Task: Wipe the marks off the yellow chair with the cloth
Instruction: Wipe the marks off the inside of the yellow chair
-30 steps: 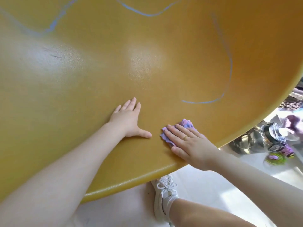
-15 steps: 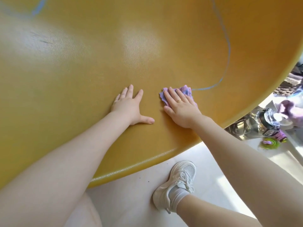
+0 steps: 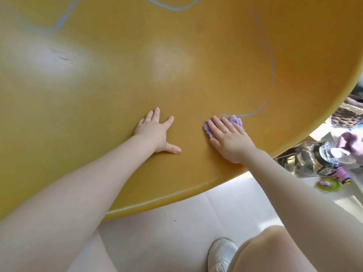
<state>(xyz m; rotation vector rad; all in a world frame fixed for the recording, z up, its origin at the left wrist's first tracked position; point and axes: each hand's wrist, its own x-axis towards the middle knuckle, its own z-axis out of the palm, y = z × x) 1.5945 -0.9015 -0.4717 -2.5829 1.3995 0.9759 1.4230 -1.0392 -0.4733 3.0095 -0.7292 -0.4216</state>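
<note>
left hand [image 3: 157,132] flat, fingers splayed, arm extended | right hand [image 3: 230,140] palm-down, fingers straight, pressing cloth [image 3: 234,121]

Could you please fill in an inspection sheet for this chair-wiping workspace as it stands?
Surface: yellow chair glossy, blue marks remain at right and top.
Job's things: purple cloth pressed flat at the lower end of the right mark.
Clutter: glass jar, wicker basket, small toys on the floor at right.
Hands: left hand flat, empty, bracing; right hand flat on the cloth.
Cables: nothing seen.
Surroundings: pale floor, white shoe.
</note>
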